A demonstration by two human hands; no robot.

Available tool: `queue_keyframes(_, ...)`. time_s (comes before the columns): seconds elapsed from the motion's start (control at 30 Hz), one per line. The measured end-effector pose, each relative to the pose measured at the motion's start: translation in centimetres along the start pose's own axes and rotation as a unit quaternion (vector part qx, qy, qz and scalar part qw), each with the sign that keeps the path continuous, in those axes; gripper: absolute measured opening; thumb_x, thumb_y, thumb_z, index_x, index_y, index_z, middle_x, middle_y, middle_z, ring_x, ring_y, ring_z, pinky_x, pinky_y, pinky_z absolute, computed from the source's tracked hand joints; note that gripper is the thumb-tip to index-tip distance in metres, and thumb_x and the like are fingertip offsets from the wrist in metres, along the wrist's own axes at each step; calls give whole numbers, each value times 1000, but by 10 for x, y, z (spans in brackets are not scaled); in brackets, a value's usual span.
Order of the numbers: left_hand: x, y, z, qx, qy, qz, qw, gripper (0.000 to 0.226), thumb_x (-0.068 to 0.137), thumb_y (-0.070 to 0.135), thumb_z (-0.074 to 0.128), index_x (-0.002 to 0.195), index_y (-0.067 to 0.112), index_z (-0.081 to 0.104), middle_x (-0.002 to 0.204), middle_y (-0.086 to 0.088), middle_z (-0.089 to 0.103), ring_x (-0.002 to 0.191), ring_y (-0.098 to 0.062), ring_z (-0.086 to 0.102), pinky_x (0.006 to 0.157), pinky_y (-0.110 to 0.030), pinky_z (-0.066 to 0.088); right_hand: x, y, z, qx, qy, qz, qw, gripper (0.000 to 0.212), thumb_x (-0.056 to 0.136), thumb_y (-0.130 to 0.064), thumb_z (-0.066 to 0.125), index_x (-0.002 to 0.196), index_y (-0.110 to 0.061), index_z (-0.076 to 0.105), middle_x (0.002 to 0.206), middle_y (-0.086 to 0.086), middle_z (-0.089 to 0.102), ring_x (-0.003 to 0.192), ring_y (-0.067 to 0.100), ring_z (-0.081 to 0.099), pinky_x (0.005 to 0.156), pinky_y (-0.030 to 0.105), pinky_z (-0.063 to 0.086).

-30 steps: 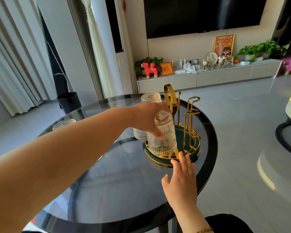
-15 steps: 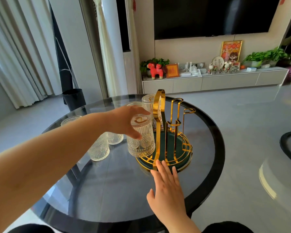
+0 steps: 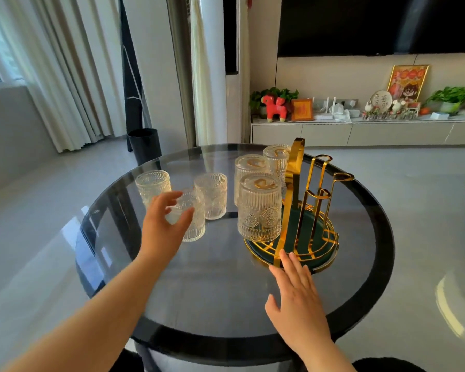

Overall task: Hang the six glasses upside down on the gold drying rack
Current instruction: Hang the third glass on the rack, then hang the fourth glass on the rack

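Note:
The gold drying rack (image 3: pixel 295 232) with its green base stands right of centre on the round glass table (image 3: pixel 226 291). Three embossed glasses hang upside down on its left pegs: the nearest (image 3: pixel 259 208), one behind it (image 3: pixel 249 170) and the farthest (image 3: pixel 277 159). Three more glasses stand upright to the left: one at the far left (image 3: pixel 153 186), one in the middle (image 3: pixel 212 196) and one nearest me (image 3: pixel 192 216). My left hand (image 3: pixel 163 224) is open, fingers spread around that nearest upright glass. My right hand (image 3: pixel 297 302) lies flat, fingertips touching the rack's base rim.
The rack's right pegs (image 3: pixel 325 194) are bare. The table's black rim (image 3: pixel 381 237) curves around the right side. A black bin (image 3: pixel 144 145) stands on the floor behind the table. A low cabinet (image 3: pixel 360 132) with ornaments runs along the far wall.
My left hand let go of the glass now hanging on the rack's near left peg and moved left to the upright glasses. The view shifted right; my right hand stays at the rack's base.

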State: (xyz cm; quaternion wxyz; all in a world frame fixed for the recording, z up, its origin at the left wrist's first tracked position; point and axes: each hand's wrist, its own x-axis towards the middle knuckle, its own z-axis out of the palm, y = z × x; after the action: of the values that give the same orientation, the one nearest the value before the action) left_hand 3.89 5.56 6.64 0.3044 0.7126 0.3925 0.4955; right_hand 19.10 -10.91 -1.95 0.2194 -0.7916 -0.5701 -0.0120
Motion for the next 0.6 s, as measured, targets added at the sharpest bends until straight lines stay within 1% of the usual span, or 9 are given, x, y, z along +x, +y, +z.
queue_keyframes(0.07,-9,-22,-3,-20,34,-65,997,47,74,13,66,116,16,45,120,-11,49,105,-21,47,88,-30,38,0,-2,-1,-2,-7,9,1000,51,93,-31,39,139,-27,19,154,-1,-9,117,3,-33,102,28,-15)
queue_keyframes(0.1,-12,-31,-2,-23,35,-95,995,56,73,13,67,122,14,40,125,-12,46,110,-23,46,90,-30,37,-1,-3,-1,-6,-3,10,1000,51,92,-30,40,138,-26,20,154,-1,-7,119,3,-32,103,28,-15)
queue_keyframes(0.2,-15,-48,9,-27,0,-173,985,77,70,18,71,132,13,27,138,-12,37,123,-26,40,96,-33,33,-1,-3,-3,-10,-2,17,1000,50,92,-29,41,138,-24,22,154,-1,-5,122,5,-28,104,28,-14)
queue_keyframes(0.27,-11,-54,17,-33,-27,-202,978,85,68,21,73,135,15,21,141,-11,33,126,-26,37,100,-37,33,-1,-4,-4,-13,-10,17,1000,49,92,-28,40,138,-24,22,154,-2,-5,123,5,-27,104,28,-13)
queue_keyframes(0.37,-3,-59,28,-49,-41,-211,975,88,67,22,74,136,17,19,141,-11,33,127,-26,36,100,-38,32,-2,-5,-4,-8,-12,24,1000,49,93,-29,40,138,-25,22,154,-2,-6,123,5,-26,105,28,-9)
queue_keyframes(0.47,4,-63,34,-22,-38,-193,980,88,65,24,75,134,18,21,141,-9,35,128,-26,34,102,-38,30,-2,-4,-3,-2,-14,31,999,49,92,-29,41,137,-25,23,154,-3,-5,124,4,-26,108,28,-1)
queue_keyframes(0.53,9,-66,36,-3,-37,-184,982,88,63,27,76,133,19,23,140,-8,38,127,-28,37,101,-41,32,-1,-4,-2,-3,-16,35,999,48,92,-30,42,137,-25,25,155,-3,-4,124,4,-25,109,28,2)
queue_keyframes(0.6,13,-69,38,13,-40,-194,980,89,63,31,76,132,22,22,139,-8,40,124,-31,40,99,-45,35,-1,-4,-1,-7,-18,39,999,48,92,-31,42,137,-26,25,155,-3,-4,123,4,-25,108,28,2)
